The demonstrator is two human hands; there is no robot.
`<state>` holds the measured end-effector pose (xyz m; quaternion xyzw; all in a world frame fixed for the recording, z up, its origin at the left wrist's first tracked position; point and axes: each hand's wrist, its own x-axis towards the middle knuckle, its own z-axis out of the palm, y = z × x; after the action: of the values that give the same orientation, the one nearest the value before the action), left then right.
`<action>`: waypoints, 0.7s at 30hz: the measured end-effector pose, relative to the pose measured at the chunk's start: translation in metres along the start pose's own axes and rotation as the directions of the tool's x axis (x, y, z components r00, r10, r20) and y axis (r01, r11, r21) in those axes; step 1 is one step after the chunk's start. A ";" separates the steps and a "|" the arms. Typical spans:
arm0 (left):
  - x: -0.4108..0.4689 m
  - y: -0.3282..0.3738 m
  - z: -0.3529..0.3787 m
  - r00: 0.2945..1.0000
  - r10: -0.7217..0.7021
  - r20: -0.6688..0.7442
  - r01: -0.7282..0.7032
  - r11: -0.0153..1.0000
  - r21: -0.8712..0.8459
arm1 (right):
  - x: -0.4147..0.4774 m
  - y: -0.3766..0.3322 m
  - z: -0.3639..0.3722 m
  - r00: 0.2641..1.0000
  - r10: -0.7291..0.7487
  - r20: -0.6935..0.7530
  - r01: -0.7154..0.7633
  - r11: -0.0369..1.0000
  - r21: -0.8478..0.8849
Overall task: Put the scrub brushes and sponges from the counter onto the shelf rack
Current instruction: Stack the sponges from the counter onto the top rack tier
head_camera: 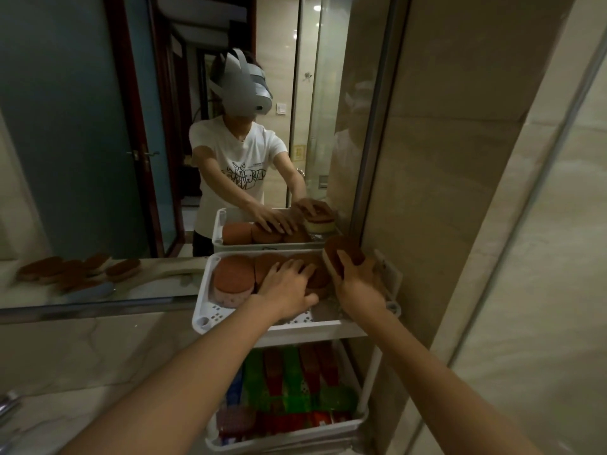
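Note:
A white shelf rack (pixel 210 320) stands against the mirror at the counter's right end. Its top tray holds several round brown-topped sponges (pixel 234 277). My left hand (pixel 285 284) lies flat on the middle sponges, fingers spread, gripping nothing. My right hand (pixel 356 282) holds a brown sponge (pixel 340 254) tilted on edge at the tray's right side, above the other sponges.
The rack's lower tray (pixel 358 418) holds green and red packets. A mirror (pixel 98 126) behind the rack reflects a person and several scrub brushes. A tiled wall (pixel 460 159) closes in the right side. A metal tap (pixel 10 405) shows at the lower left.

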<state>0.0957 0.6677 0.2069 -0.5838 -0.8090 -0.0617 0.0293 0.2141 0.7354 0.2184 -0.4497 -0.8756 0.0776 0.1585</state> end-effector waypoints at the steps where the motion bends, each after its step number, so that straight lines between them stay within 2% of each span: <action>1: -0.001 0.000 0.000 1.000 -0.009 -0.007 0.009 1.000 -0.005 | 0.002 -0.001 0.002 1.000 -0.002 0.002 0.002 1.000 -0.014; 13: -0.005 0.002 -0.004 0.998 -0.065 -0.009 0.065 0.997 -0.034 | 0.013 -0.006 0.004 0.982 0.043 0.185 -0.019 0.991 -0.131; 16: -0.005 0.003 -0.005 0.998 -0.063 -0.004 0.063 0.997 -0.034 | 0.012 -0.006 0.005 0.974 0.017 0.226 0.008 0.994 -0.106; 21: -0.005 0.004 -0.006 0.998 -0.060 0.002 0.060 0.998 -0.024 | 0.015 -0.008 0.005 0.962 0.057 0.265 -0.003 0.980 -0.200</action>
<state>0.1008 0.6632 0.2122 -0.5598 -0.8253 -0.0719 0.0200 0.1979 0.7429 0.2193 -0.4618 -0.8853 0.0533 -0.0088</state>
